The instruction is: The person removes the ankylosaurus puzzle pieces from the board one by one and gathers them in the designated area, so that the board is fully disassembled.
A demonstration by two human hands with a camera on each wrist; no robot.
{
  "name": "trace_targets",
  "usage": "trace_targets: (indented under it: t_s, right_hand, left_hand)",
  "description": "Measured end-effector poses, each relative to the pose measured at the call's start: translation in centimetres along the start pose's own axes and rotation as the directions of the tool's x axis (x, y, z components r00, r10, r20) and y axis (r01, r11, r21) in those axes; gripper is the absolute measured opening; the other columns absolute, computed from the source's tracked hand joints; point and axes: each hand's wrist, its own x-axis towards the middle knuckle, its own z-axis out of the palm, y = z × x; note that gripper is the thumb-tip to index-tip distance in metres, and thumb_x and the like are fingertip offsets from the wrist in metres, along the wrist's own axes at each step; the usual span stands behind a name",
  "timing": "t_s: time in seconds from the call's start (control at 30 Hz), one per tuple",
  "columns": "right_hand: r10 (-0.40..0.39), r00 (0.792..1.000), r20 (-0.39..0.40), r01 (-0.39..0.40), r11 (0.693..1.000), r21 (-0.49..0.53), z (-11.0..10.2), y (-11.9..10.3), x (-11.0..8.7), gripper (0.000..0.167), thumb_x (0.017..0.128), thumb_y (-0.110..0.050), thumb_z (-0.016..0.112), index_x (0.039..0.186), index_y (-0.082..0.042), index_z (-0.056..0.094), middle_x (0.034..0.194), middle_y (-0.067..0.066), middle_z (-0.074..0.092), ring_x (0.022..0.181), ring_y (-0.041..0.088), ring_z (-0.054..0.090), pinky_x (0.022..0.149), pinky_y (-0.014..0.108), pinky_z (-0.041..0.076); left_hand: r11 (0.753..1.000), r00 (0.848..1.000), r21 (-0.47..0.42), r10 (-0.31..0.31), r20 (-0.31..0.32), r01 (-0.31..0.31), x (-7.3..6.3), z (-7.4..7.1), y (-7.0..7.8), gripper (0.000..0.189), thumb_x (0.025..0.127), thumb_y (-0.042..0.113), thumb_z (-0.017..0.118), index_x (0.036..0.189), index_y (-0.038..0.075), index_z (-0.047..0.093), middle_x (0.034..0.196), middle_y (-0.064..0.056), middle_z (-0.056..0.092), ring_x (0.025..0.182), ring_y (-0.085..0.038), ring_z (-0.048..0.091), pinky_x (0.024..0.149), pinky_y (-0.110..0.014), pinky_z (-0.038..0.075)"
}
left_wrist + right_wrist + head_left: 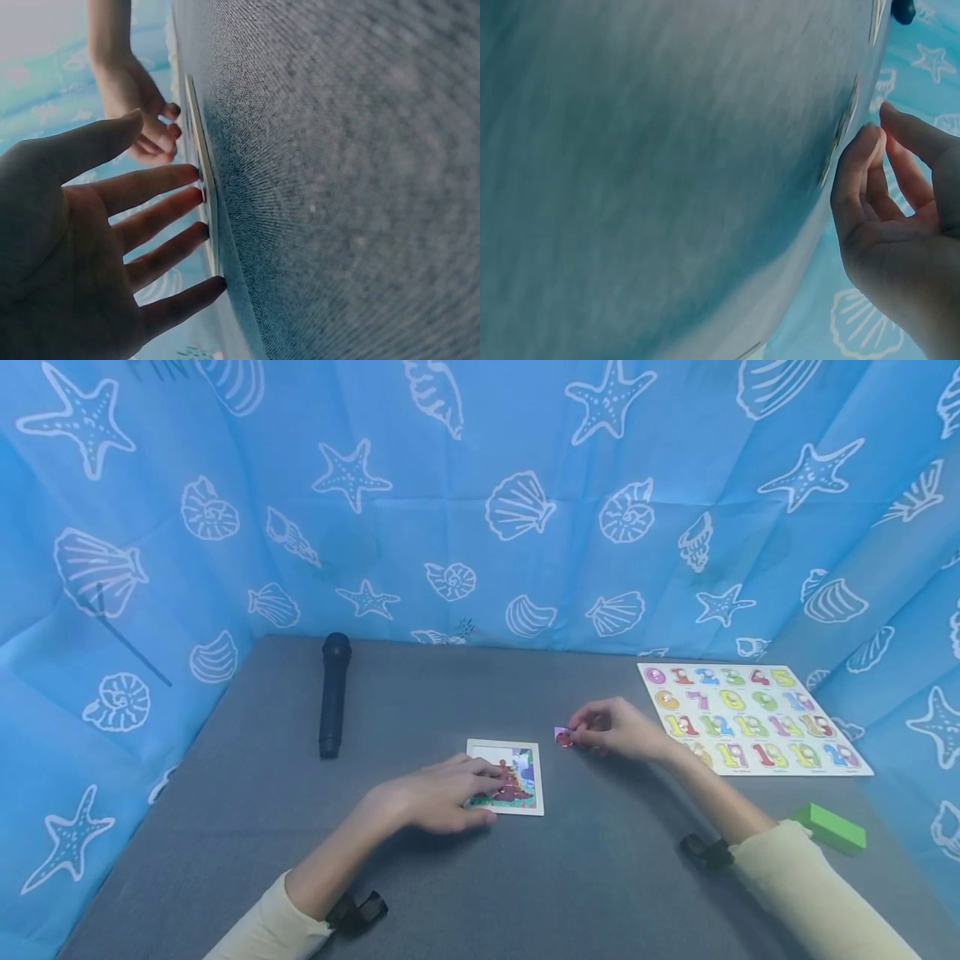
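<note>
A small square jigsaw puzzle (527,774) with a white frame and a red-brown dinosaur picture lies mid-table. Its upper left part is pale, without picture. My left hand (448,789) rests on its left side with fingers spread and fairly straight; in the left wrist view the fingertips (196,196) touch the thin board edge (212,195). To the right of the frame, my right hand (613,731) pinches a small purple and red puzzle piece (563,738) at its fingertips. In the right wrist view its fingers (855,169) are curled toward the thumb; the piece cannot be made out there.
A black microphone (333,695) lies at the back left. At the right is a white number board (757,718) with colourful numerals. A green block (834,829) sits beside the right sleeve. A blue shell-patterned curtain (480,510) hangs behind the grey table (585,877).
</note>
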Motion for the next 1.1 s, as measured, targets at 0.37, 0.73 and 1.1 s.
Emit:
trace_targets:
  t_s: [0.37,0.73,1.1]
  right_hand:
    - [-0.084,0.995,0.043,0.076,0.982,0.171,3.1,-2.5,0.9,0.021,0.097,-0.003,0.077,0.116,0.006,0.073,0.111,0.024,0.074,0.082,0.020,0.076,0.070,0.030,0.065]
    - [-0.130,0.979,0.155,0.116,0.988,0.100,5.3,-3.9,2.3,0.024,0.098,-0.007,0.078,0.121,0.000,0.077,0.106,0.016,0.079,0.080,0.016,0.072,0.068,0.027,0.061]
    - [-0.124,0.976,0.181,0.136,0.989,-0.057,5.8,-4.4,3.1,0.015,0.095,-0.012,0.081,0.110,-0.009,0.081,0.088,0.003,0.073,0.076,0.011,0.062,0.065,0.021,0.048]
  left_hand:
    - [1.000,1.000,-0.002,0.005,0.001,-0.005,-0.1,0.0,0.1,0.061,0.110,0.043,0.061,0.164,0.018,0.050,0.175,-0.001,0.041,0.162,-0.025,0.037,0.131,-0.052,0.037]
    - [1.000,1.000,-0.009,0.023,0.002,-0.023,0.0,0.0,-0.2,0.060,0.110,0.043,0.062,0.164,0.018,0.050,0.176,-0.001,0.040,0.162,-0.025,0.036,0.131,-0.052,0.038]
    - [1.000,1.000,-0.024,0.014,-0.004,-0.014,-0.1,-0.1,0.0,0.063,0.109,0.042,0.064,0.165,0.018,0.048,0.176,-0.002,0.039,0.162,-0.026,0.037,0.130,-0.053,0.038]
